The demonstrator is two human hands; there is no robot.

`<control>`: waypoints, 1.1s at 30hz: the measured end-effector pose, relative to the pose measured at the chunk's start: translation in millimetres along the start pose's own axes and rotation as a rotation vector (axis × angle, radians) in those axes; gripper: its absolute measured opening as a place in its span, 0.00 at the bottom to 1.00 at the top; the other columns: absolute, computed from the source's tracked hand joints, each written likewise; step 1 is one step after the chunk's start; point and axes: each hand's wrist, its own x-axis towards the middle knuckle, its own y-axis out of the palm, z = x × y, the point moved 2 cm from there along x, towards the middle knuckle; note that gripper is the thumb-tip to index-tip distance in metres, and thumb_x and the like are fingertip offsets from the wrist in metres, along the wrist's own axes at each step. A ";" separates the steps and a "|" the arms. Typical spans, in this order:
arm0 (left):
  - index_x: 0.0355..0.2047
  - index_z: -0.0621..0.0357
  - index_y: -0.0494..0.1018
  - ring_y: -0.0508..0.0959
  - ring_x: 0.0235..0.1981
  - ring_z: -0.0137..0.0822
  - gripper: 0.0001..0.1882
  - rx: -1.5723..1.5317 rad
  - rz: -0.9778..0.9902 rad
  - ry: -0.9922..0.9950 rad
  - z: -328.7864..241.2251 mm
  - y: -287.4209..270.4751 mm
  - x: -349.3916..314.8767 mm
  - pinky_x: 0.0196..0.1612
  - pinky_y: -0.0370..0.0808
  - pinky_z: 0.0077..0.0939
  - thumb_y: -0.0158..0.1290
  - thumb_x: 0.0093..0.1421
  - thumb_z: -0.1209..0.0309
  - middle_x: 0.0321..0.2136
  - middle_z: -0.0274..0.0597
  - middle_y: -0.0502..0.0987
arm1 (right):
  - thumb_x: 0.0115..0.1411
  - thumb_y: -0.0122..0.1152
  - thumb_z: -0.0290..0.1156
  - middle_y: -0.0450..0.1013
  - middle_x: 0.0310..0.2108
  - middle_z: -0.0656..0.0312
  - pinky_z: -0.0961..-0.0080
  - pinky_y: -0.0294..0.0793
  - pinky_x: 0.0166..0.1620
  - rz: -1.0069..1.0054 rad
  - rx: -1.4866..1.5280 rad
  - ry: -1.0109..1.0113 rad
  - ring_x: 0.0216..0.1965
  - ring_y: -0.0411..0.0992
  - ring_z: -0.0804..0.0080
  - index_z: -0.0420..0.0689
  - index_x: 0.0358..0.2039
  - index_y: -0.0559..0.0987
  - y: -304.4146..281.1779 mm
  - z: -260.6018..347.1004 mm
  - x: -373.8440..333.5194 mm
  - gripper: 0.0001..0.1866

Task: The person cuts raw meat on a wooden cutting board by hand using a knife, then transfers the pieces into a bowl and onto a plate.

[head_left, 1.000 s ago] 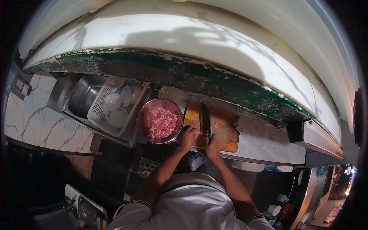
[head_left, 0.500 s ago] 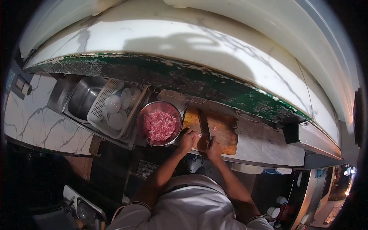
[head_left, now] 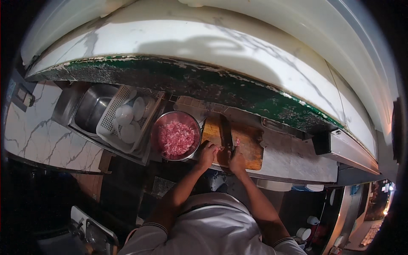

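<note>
A wooden cutting board (head_left: 251, 146) lies on the counter in front of me. My right hand (head_left: 237, 161) is closed round the handle of a broad, dark-bladed knife (head_left: 225, 131), whose blade lies over the board and points away from me. Left of the blade, my left hand (head_left: 207, 155) has its fingers curled at the board's near edge, with a small pale pink piece of meat (head_left: 220, 148) at the fingertips. Another small bit of meat (head_left: 237, 141) is just right of the blade. Close beside my left hand stands a steel bowl (head_left: 155, 146) holding chopped pink meat (head_left: 176, 138).
Left of the bowl, a white perforated basket (head_left: 106, 123) holds several white dishes (head_left: 124, 114), next to a steel sink (head_left: 94, 108). A shelf with a chipped green edge (head_left: 191, 80) overhangs the far side. The counter (head_left: 293, 159) continues right of the board.
The knife blade has shifted slightly on the board, and my right hand has moved a little with it. My left hand stays almost in the same place.
</note>
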 end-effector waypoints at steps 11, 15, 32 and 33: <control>0.40 0.63 0.79 0.81 0.44 0.59 0.07 -0.004 -0.012 0.011 -6.3 -5.5 0.1 0.46 0.79 0.48 0.59 0.61 0.80 0.43 0.54 0.78 | 0.72 0.62 0.36 0.81 0.34 0.33 0.37 0.77 0.41 -0.049 -0.137 -0.123 0.39 0.80 0.26 0.37 0.55 0.73 12.0 -17.9 -14.4 0.19; 0.41 0.62 0.80 0.80 0.45 0.58 0.08 0.017 -0.008 0.015 -5.3 -10.1 -0.1 0.47 0.78 0.49 0.59 0.61 0.78 0.43 0.52 0.79 | 0.72 0.62 0.36 0.80 0.34 0.34 0.38 0.77 0.40 0.001 -0.132 -0.033 0.37 0.79 0.26 0.37 0.53 0.74 4.3 -17.8 -4.6 0.17; 0.45 0.49 0.83 0.82 0.47 0.55 0.09 0.263 -0.024 -0.027 4.9 -20.8 -17.4 0.47 0.80 0.50 0.57 0.67 0.71 0.44 0.46 0.81 | 0.73 0.60 0.55 0.82 0.33 0.37 0.39 0.79 0.40 0.196 -0.338 -0.149 0.36 0.82 0.32 0.44 0.55 0.77 -45.7 -8.0 6.7 0.26; 0.45 0.50 0.83 0.82 0.46 0.56 0.08 0.257 -0.031 0.003 3.4 -19.9 -15.4 0.46 0.80 0.49 0.58 0.66 0.71 0.44 0.46 0.81 | 0.73 0.60 0.55 0.82 0.33 0.37 0.39 0.79 0.40 0.194 -0.339 -0.147 0.36 0.82 0.32 0.44 0.55 0.77 -45.3 -9.0 6.1 0.26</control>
